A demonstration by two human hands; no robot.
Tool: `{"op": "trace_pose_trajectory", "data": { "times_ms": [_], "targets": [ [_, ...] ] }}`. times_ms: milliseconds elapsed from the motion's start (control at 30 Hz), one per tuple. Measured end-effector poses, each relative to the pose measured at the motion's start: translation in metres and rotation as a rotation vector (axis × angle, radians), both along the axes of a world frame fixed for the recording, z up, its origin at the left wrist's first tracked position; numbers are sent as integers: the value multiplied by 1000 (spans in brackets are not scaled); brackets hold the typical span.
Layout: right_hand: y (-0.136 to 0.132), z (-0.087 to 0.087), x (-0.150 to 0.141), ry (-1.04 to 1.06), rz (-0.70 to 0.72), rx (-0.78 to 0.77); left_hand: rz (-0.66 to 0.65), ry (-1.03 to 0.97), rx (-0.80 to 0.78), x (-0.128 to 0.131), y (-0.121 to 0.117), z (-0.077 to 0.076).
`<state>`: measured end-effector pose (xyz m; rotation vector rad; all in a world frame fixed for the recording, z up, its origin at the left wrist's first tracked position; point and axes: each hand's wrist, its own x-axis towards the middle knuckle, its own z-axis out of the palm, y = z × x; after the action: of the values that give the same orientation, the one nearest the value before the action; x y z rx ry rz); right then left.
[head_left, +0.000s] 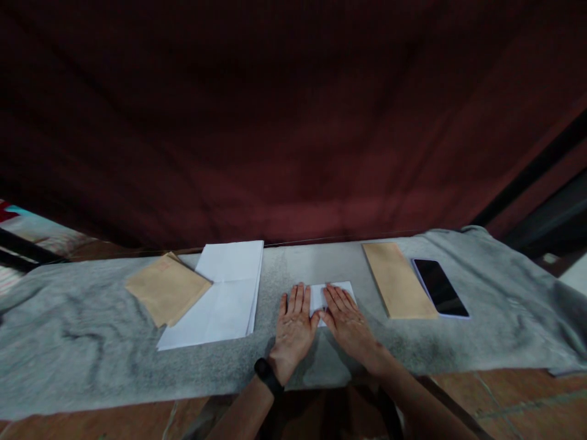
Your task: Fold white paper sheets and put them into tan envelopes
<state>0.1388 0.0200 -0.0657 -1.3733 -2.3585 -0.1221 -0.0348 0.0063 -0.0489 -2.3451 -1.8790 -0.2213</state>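
Note:
A small folded piece of white paper (317,297) lies on the grey cloth in front of me, partly covered by both hands. My left hand (293,327) rests flat on its left side, fingers stretched forward, with a black band on the wrist. On the right part of the paper my right hand (347,327) lies flat too, fingers extended. The two thumbs come close together over the paper's near edge. Neither hand grips anything; what lies beneath the palms is hidden.
Left of my hands lies a stack of white sheets (229,305), with brown envelopes (167,287) overlapping it. To the right are a pile of brown envelopes (398,281) and a phone (441,288). Grey cloth (114,366) covers the surface; a dark red curtain (293,134) hangs behind.

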Motion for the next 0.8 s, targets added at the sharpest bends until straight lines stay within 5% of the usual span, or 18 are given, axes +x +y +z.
{"op": "trace_pose_trajectory", "data": {
  "times_ms": [800],
  "targets": [
    [2, -13, 36, -50, -184, 164, 65, -24, 44, -4, 1, 2]
  ]
}}
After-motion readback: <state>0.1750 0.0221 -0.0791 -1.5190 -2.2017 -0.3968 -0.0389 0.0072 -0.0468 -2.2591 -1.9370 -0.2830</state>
